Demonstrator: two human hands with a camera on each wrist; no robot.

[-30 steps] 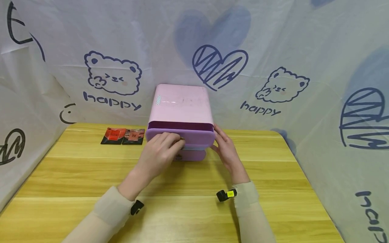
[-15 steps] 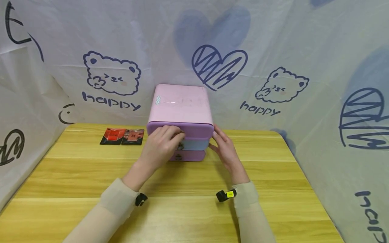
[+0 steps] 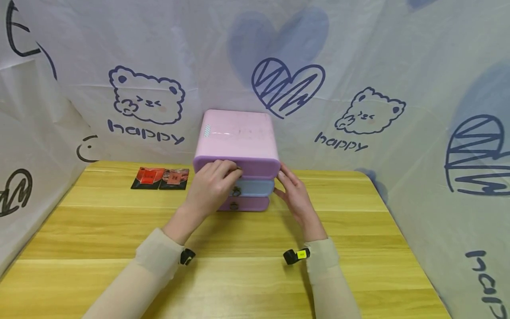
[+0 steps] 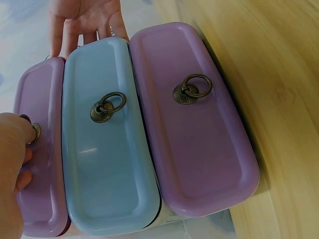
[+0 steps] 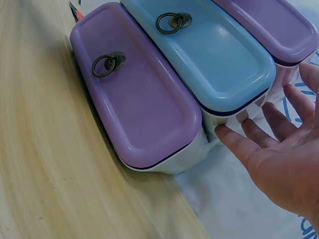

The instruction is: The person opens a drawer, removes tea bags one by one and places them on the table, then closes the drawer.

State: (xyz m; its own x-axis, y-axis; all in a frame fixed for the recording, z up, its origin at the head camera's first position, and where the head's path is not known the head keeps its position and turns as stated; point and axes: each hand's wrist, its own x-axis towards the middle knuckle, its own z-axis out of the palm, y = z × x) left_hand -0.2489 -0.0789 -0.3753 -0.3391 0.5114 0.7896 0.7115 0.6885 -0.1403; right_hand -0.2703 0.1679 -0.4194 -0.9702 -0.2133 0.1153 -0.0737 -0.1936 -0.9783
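Note:
A small pink storage box [image 3: 239, 135] with three drawers stands at the back of the table. My left hand [image 3: 211, 184] pinches the brass ring pull [image 4: 36, 132] of the top purple drawer [image 3: 260, 168], which sits flush with the box front. Below it, the light-blue middle drawer [image 4: 102, 164] and purple bottom drawer [image 4: 199, 134] are also closed, their ring pulls hanging free. My right hand [image 3: 295, 197] steadies the box's right side, fingers extended and fingertips against the wall; the right wrist view shows the thumb [image 5: 234, 139] near the middle drawer's end.
Two flat black-and-red packets [image 3: 160, 178] lie side by side on the wooden table [image 3: 247, 274], left of the box. Close behind the box hangs a white cloth [image 3: 223, 57] printed with bears and hearts, continuing along both sides.
The top drawer, partly out with a dark gap above it a second ago, has slid back into the box with my left hand on its pull. My right hand has stayed in place.

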